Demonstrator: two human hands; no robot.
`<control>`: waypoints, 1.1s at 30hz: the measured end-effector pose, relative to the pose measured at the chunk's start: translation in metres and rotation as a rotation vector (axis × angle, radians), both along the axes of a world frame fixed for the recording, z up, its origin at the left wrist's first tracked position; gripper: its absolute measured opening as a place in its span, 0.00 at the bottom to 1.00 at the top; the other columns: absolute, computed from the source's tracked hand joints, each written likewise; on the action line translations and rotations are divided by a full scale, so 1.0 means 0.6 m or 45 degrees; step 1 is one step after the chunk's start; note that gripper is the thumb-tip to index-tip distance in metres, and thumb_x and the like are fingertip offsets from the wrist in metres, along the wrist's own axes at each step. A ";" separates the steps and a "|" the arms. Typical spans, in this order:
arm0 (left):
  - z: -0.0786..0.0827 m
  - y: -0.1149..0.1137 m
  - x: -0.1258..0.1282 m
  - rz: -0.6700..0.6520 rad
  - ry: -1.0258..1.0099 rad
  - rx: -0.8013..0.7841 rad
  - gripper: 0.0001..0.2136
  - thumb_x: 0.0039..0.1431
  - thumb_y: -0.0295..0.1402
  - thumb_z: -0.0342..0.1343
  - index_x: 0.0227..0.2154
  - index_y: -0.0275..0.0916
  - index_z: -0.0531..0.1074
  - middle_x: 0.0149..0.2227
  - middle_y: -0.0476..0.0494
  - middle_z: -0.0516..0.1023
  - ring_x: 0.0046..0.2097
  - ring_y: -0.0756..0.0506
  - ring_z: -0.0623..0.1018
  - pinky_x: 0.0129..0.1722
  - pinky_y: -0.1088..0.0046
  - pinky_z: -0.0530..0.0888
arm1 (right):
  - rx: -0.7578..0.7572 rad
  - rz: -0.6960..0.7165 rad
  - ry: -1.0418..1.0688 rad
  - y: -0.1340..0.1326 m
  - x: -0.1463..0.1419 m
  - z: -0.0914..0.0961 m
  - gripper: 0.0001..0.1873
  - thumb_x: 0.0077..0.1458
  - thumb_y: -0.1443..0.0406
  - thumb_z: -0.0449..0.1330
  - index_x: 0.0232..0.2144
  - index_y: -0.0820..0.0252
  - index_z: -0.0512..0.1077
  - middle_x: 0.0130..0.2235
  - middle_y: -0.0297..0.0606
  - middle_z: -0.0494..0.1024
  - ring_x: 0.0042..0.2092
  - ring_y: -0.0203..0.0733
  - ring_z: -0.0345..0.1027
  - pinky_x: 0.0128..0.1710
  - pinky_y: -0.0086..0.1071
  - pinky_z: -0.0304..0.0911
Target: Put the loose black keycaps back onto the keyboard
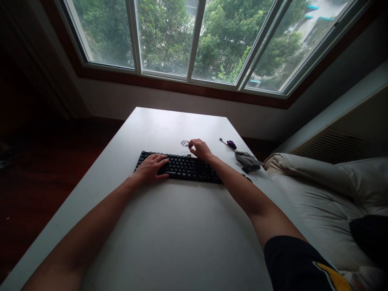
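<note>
A black keyboard (184,167) lies crosswise on the white table. My left hand (151,165) rests on its left end, fingers stretched out over the keys and thumb along the front edge. Beyond the keyboard's back edge, my right hand (200,148) is raised with thumb and fingers pinched together. A small dark thing shows at those fingertips, too small to name. Next to it on the tabletop is a thin looped dark cable (184,143). My right forearm crosses over the keyboard's right part and hides some of it.
Right of my right hand lie a toothbrush (226,143), a crumpled purple thing (231,144) and a grey cloth (247,161), near the right edge of the white table (169,226). A pale padded sofa (315,198) stands close on the right. Windows (163,40) are ahead.
</note>
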State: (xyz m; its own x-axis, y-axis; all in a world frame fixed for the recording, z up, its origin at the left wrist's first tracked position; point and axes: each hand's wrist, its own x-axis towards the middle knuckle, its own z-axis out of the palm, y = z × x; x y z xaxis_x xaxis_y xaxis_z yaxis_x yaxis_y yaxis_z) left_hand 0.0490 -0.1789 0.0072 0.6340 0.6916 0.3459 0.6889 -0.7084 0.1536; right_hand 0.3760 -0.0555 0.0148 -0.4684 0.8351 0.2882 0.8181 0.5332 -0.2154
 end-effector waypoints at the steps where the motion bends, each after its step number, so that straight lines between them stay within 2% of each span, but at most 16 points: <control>1: 0.000 0.000 0.000 -0.001 0.002 -0.001 0.30 0.63 0.52 0.59 0.64 0.44 0.70 0.66 0.36 0.69 0.64 0.31 0.69 0.66 0.48 0.65 | -0.004 0.036 0.034 -0.012 0.003 0.002 0.09 0.62 0.69 0.63 0.45 0.63 0.75 0.46 0.42 0.76 0.49 0.42 0.66 0.52 0.33 0.60; 6: -0.002 0.001 -0.001 -0.003 0.002 -0.003 0.30 0.64 0.52 0.59 0.64 0.44 0.70 0.66 0.36 0.69 0.64 0.32 0.69 0.66 0.47 0.64 | -0.082 0.175 0.192 -0.060 0.015 0.011 0.07 0.62 0.69 0.64 0.43 0.61 0.78 0.46 0.40 0.77 0.48 0.39 0.69 0.51 0.32 0.63; 10: -0.003 0.003 -0.001 -0.001 0.002 0.000 0.30 0.63 0.53 0.59 0.64 0.44 0.70 0.66 0.36 0.69 0.64 0.32 0.69 0.66 0.48 0.64 | -0.192 0.153 0.316 -0.079 0.015 0.011 0.08 0.61 0.69 0.64 0.44 0.61 0.79 0.45 0.38 0.78 0.44 0.36 0.72 0.47 0.28 0.67; 14: -0.003 0.003 -0.001 0.000 0.012 0.000 0.30 0.63 0.52 0.59 0.64 0.44 0.69 0.66 0.36 0.69 0.64 0.32 0.69 0.66 0.48 0.64 | -0.273 0.086 0.343 -0.085 0.013 0.004 0.08 0.59 0.70 0.65 0.43 0.61 0.80 0.43 0.38 0.79 0.41 0.34 0.72 0.44 0.26 0.68; 20: 0.001 0.000 0.000 0.013 0.027 0.002 0.30 0.64 0.53 0.58 0.64 0.43 0.69 0.66 0.36 0.69 0.65 0.32 0.69 0.66 0.48 0.64 | -0.251 0.176 0.289 -0.089 0.015 -0.003 0.12 0.60 0.73 0.63 0.45 0.59 0.81 0.46 0.39 0.77 0.46 0.35 0.70 0.49 0.26 0.68; 27: 0.001 0.000 0.001 0.018 0.030 -0.002 0.30 0.64 0.52 0.58 0.64 0.43 0.69 0.67 0.36 0.68 0.65 0.32 0.68 0.67 0.48 0.64 | -0.255 0.169 0.264 -0.094 0.018 -0.002 0.13 0.61 0.72 0.62 0.46 0.59 0.81 0.46 0.41 0.75 0.44 0.35 0.68 0.49 0.28 0.66; 33: 0.000 0.000 0.001 0.011 0.019 -0.018 0.31 0.64 0.53 0.58 0.65 0.44 0.69 0.67 0.37 0.68 0.65 0.31 0.68 0.67 0.47 0.63 | -0.234 0.144 0.209 -0.098 0.016 0.000 0.16 0.60 0.75 0.59 0.47 0.59 0.81 0.46 0.41 0.75 0.47 0.37 0.68 0.52 0.29 0.64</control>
State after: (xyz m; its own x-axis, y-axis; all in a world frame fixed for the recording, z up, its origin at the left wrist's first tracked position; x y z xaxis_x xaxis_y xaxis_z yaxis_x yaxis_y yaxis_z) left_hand 0.0495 -0.1787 0.0072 0.6329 0.7019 0.3268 0.6973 -0.7002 0.1534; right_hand 0.3857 -0.1143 0.0148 -0.5212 0.8256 0.2164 0.7015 0.5588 -0.4422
